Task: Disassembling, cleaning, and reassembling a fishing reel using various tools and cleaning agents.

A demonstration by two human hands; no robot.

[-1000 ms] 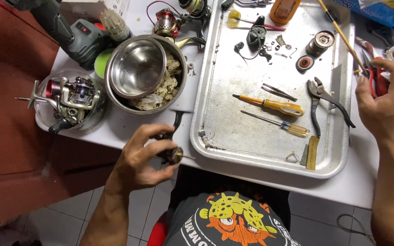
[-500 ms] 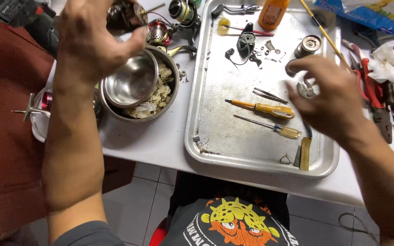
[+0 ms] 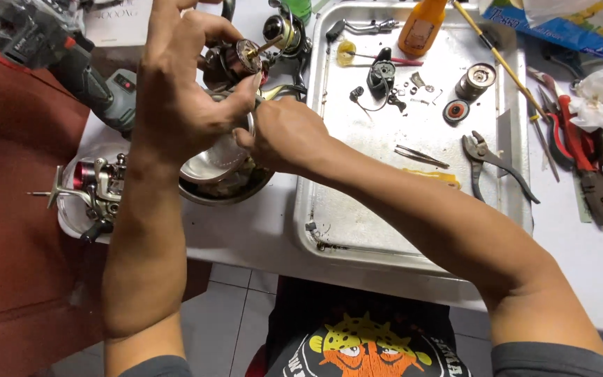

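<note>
Item — reel part [image 3: 240,61], dark, round, with a brass shaft sticking out toward the upper right. I am now holding it up over the steel bowl [image 3: 211,174], where half a second ago my hands were apart: the left over the bowl, the right over the tray [image 3: 413,209] on a small round piece. Both hands are now meeting at the part, so I am judging the work as having moved from fetching pieces to fitting or turning something on the part itself.

Left hand [image 3: 183,91] — fingers curled and pressing around the part from the left, thumb side against it; grip closed on the part.

Right hand [image 3: 284,132] — crossing in under the left, fingers bunched together at the base of the part. I cannot tell whether it is pinching a small piece or only steadying.

Look of the part — brownish-black body, greasy sheen, brass-coloured end face and thin spindle; lower half hidden by my fingers.

Around it:
- bowl, with a smaller shiny bowl inside and pale scraps under it
- reel [image 3: 95,185] lying in a dish at the table's left edge
- pliers [image 3: 486,157] and a yellow-handled screwdriver [image 3: 430,176] lying on the tray, with small loose parts beside an orange bottle [image 3: 423,28]
- drill [image 3: 71,63] lying at top left
</note>
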